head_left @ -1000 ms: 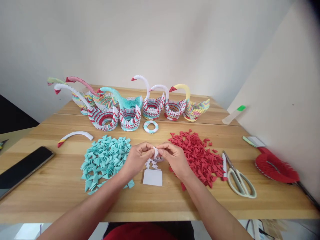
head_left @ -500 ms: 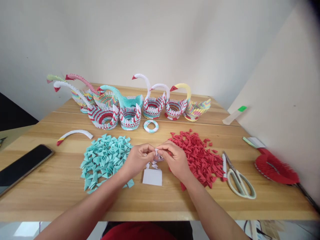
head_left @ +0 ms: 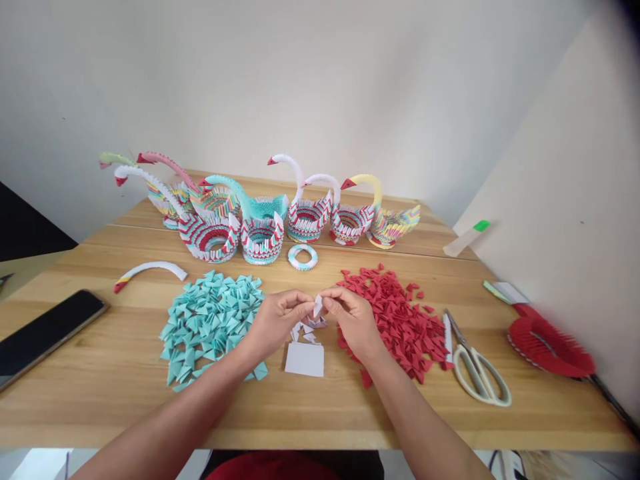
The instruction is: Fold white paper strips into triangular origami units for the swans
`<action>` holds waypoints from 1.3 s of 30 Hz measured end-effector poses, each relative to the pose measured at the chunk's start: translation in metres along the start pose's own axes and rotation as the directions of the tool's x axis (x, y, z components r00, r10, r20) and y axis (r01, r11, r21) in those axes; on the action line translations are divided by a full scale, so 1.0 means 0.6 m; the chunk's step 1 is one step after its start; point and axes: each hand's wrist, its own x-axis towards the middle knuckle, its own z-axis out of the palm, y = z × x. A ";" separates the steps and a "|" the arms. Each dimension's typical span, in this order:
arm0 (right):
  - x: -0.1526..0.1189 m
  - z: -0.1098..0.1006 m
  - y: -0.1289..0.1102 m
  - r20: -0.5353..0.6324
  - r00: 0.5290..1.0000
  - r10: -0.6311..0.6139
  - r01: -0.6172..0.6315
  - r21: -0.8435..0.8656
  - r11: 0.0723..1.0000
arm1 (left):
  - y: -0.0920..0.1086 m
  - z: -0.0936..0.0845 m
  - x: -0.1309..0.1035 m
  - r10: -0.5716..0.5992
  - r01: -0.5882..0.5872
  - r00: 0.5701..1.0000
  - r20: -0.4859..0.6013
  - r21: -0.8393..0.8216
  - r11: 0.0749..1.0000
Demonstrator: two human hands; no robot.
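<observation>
folded paper (head_left: pixel 318 307): white | left pile (head_left: pixel 215 317): teal | right pile (head_left: pixel 400 327): red

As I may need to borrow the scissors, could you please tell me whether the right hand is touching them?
Apart: the head view shows the right hand well clear of the scissors, with red paper pieces between them.

Flat brown wooden table (head_left: pixel 320 423) lay evenly lit; smooth whitish wall (head_left: pixel 240 80) behind held faint shadow; dark blur sat above table's right.
</observation>
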 end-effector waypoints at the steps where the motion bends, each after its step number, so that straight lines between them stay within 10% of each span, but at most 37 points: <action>1: 0.000 0.000 0.000 0.004 1.000 -0.004 0.004 -0.009 1.000 | 0.000 0.000 0.001 0.002 -0.002 1.000 -0.009 -0.003 1.000; 11: -0.003 0.005 -0.001 0.016 0.989 -0.147 0.148 -0.145 0.978 | 0.007 0.003 -0.009 0.150 -0.098 0.982 -0.110 0.379 0.920; 39: -0.006 0.003 0.009 0.024 0.979 -0.200 0.202 -0.122 0.972 | 0.001 0.003 -0.009 0.166 -0.127 0.981 -0.097 0.324 0.937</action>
